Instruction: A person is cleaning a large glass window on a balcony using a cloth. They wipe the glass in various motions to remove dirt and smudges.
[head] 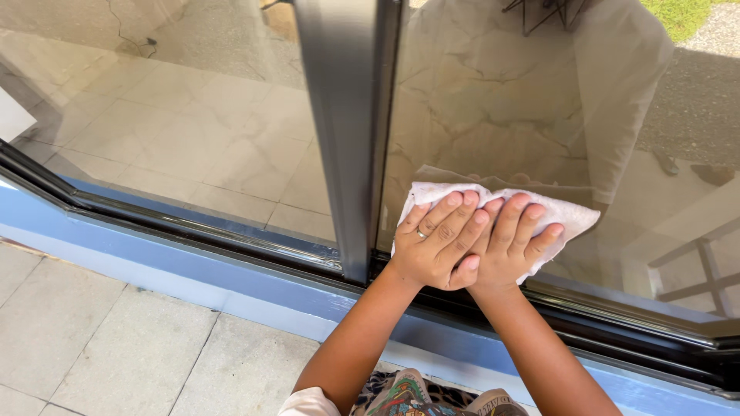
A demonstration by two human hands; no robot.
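Nearest the camera, a bit of patterned clothing (pixel 408 394) is poking into the bottom edge, and both forearms are reaching up from there toward the window. Under them the pale floor tiles (pixel 92 347) are running up to a blue sill (pixel 154 266) and then a dark track (pixel 193 223) at the foot of the frame.

Both hands are pressing flat on a white cloth (pixel 566 212) against the right-hand glass (pixel 501 100), low down, just above the track and right beside the dark post (pixel 347 131). The left hand (pixel 435 243), wearing a ring (pixel 421 233), is lying partly over the right hand (pixel 512 246), so they're overlapping at the middle. Neither one is pinching or gripping anything: fingers are stretched out, lying close together, palms pushing the cloth into the pane. The cloth is sitting mostly under the palms and fingers, with its crumpled top edge sticking out above the fingertips and a corner poking out past the right hand's little-finger side.

Farther off, the left pane (pixel 193 115) is showing marbled indoor flooring through it, and the right pane is throwing back a pale reflection. Way up in the top right corner a patch of grass (pixel 682 14) is peeking in.
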